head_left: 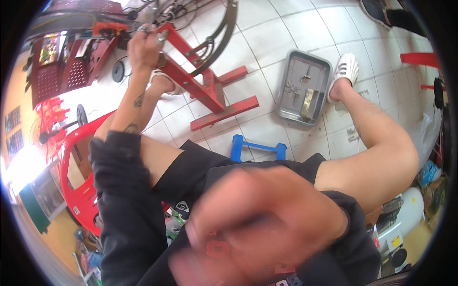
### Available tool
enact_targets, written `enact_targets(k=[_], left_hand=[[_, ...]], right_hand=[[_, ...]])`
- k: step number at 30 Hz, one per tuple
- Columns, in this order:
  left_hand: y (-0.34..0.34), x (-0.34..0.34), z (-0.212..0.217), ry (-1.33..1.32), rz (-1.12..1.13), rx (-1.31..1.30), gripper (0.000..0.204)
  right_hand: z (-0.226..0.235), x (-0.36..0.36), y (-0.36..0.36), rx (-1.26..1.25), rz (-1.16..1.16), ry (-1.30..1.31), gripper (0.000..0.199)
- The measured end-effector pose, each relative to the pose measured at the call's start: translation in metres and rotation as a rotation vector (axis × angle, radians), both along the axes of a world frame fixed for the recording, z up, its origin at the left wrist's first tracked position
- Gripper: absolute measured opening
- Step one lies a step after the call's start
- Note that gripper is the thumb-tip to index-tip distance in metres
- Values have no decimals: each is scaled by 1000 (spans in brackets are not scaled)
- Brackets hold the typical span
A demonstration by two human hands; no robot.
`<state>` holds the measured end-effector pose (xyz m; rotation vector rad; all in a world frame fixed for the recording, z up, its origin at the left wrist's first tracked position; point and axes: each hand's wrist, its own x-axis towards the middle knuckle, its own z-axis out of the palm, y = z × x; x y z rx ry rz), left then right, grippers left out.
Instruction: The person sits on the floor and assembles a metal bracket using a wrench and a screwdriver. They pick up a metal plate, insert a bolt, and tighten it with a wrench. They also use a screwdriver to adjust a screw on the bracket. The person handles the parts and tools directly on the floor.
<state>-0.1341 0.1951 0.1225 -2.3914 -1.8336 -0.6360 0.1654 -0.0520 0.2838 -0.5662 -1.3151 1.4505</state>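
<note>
At the upper left, my left hand (144, 50) reaches out to the top of a red metal stand (193, 88). Its fingers are closed around something metallic there, which I cannot make out. A curved dark metal arm (223, 40) rises from the stand. Close in front of my chest, my right hand (224, 214) is smeared by motion. Its fingers do not show clearly, nor whether anything is in them. A grey metal tray (281, 90) lies on the floor beside my right foot, with small metal parts (292, 89) and a worn, pale rectangular block (308, 104) in it.
A blue plastic stool (258, 146) is on the tiles between my legs. To the left are a red plastic chair (71, 171) and red perforated racks (47, 86). A white tank (403, 214) stands at the right. Another person's shoe (376, 12) shows at the top right.
</note>
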Motion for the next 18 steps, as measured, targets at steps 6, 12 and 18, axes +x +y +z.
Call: enact_targets(k=[6,12,18], left_hand=[[6,8,-5,-296,46,-213,40],[19,7,-6,-357,26,-214,37],[24,0,-3,-335,48,-187,37]], right_hand=[[-17,37,1,-161,-137,-4,27],[-21,53,3,-243,-223,-14,25],[-21,64,2,-260,-222,13,24]])
